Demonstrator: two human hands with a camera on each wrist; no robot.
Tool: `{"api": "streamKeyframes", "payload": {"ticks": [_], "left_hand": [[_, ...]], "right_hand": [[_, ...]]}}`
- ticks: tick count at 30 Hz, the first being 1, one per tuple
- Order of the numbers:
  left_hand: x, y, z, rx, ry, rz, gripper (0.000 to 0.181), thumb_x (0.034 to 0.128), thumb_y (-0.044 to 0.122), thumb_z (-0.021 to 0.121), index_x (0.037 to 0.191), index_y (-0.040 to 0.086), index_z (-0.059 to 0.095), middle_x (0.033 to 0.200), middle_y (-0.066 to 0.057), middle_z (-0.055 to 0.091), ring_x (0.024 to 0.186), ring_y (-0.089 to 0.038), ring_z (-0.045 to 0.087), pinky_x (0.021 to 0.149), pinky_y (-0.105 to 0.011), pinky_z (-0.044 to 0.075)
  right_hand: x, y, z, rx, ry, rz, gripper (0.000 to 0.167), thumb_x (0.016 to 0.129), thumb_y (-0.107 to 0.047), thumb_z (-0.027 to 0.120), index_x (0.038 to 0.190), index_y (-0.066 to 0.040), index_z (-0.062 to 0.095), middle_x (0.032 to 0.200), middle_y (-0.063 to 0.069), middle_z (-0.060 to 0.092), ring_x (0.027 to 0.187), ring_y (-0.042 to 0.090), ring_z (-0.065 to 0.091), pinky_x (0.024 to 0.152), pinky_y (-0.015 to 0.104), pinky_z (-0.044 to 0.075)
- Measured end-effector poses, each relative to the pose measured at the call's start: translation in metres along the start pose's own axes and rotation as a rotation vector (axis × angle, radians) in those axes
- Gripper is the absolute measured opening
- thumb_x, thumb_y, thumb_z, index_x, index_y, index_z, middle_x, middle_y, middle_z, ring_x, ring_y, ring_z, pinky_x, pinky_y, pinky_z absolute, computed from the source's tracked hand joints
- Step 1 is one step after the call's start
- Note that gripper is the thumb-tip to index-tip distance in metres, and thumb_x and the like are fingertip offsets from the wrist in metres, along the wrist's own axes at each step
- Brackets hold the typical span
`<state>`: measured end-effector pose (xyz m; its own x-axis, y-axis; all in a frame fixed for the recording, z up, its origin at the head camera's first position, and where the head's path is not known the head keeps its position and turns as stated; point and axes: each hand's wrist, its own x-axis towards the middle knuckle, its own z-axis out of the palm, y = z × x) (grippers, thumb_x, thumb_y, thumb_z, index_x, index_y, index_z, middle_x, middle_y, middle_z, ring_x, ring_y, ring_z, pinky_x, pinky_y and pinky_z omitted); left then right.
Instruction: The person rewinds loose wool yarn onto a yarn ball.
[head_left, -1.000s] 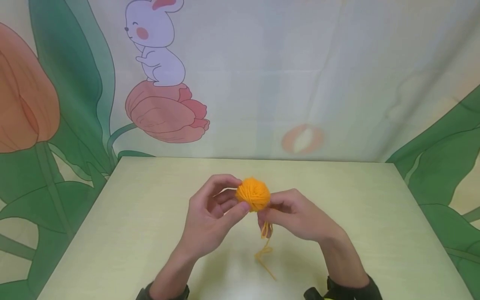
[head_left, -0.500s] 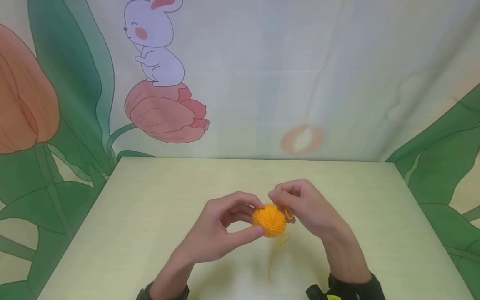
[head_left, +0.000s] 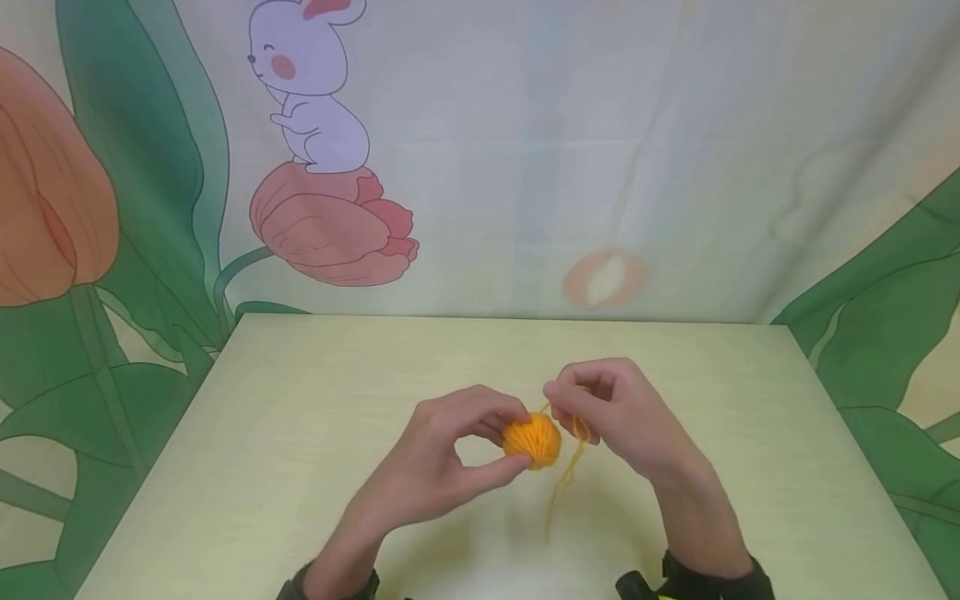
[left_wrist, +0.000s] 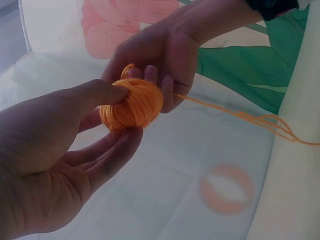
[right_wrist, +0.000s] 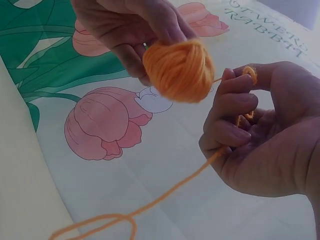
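An orange-yellow ball of yarn [head_left: 533, 441] is pinched between the thumb and fingertips of my left hand [head_left: 442, 454], above the table. Just to its right, my right hand [head_left: 618, 412] has its fingers curled round the loose yarn strand [right_wrist: 187, 180]. A short length of strand runs from the ball to my right fingertips in the right wrist view. Below that hand the loose end hangs down with a loop in it, and this tail [left_wrist: 250, 118] shows in the left wrist view too. In the right wrist view, part of my left hand is hidden behind the ball [right_wrist: 180, 71].
A pale yellow-green table [head_left: 300, 400] lies under both hands. Behind it hangs a cloth backdrop [head_left: 480, 167] printed with a rabbit, tulips and green leaves. Dark bands [head_left: 712, 577] circle both wrists.
Both hands and the ball have shifted right and the ball has come lower in view. My right hand has risen from under the ball to its upper right, drawing the strand along.
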<state>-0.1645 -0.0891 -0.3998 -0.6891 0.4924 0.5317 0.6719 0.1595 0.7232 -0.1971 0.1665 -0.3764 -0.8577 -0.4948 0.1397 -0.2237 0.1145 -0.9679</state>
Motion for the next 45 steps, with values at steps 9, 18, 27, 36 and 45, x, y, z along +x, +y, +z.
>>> {"api": "streamKeyframes", "payload": {"ticks": [9,18,27,36,45], "left_hand": [[0.001,-0.002,-0.001,0.109,0.154,-0.107,0.036,0.0914,0.006,0.093,0.12,0.013,0.073,0.113,0.001,0.081,0.095,-0.012,0.081,0.088,-0.035,0.074],[0.003,-0.006,-0.001,0.05,0.355,-0.141,0.038,0.0904,0.0,0.092,0.122,0.008,0.073,0.116,-0.004,0.08,0.095,-0.017,0.084,0.091,-0.032,0.073],[0.003,-0.001,-0.004,-0.194,0.459,-0.18,0.04,0.0926,-0.009,0.086,0.126,0.002,0.069,0.123,-0.008,0.075,0.1,-0.021,0.083,0.097,-0.036,0.072],[0.0,0.007,-0.005,-0.377,0.409,-0.167,0.038,0.0958,-0.013,0.079,0.13,-0.007,0.064,0.124,-0.001,0.07,0.101,-0.017,0.081,0.097,-0.032,0.072],[-0.003,0.013,-0.008,-0.407,0.215,-0.101,0.04,0.0936,-0.015,0.079,0.13,-0.002,0.068,0.123,-0.014,0.074,0.105,-0.018,0.08,0.098,-0.037,0.072]], "right_hand": [[-0.007,-0.008,0.014,-0.025,-0.002,-0.164,0.025,0.11,0.001,0.064,0.088,-0.008,0.072,0.069,0.006,0.052,0.056,0.013,0.042,0.044,0.03,0.03],[-0.009,-0.008,0.021,-0.039,-0.105,-0.294,0.028,0.108,0.01,0.061,0.096,-0.012,0.074,0.07,0.004,0.057,0.068,0.019,0.061,0.063,0.03,0.06],[-0.004,-0.004,0.024,-0.061,-0.243,-0.302,0.027,0.111,0.005,0.06,0.099,-0.014,0.075,0.075,0.006,0.065,0.072,0.018,0.063,0.067,0.027,0.058],[0.004,0.005,0.024,-0.047,-0.354,-0.203,0.023,0.115,-0.003,0.058,0.103,-0.01,0.078,0.081,0.012,0.068,0.075,0.014,0.063,0.063,0.024,0.056],[0.01,0.017,0.017,0.005,-0.287,-0.143,0.016,0.111,0.003,0.06,0.107,-0.002,0.074,0.087,0.016,0.067,0.079,0.022,0.066,0.075,0.03,0.064]]}}
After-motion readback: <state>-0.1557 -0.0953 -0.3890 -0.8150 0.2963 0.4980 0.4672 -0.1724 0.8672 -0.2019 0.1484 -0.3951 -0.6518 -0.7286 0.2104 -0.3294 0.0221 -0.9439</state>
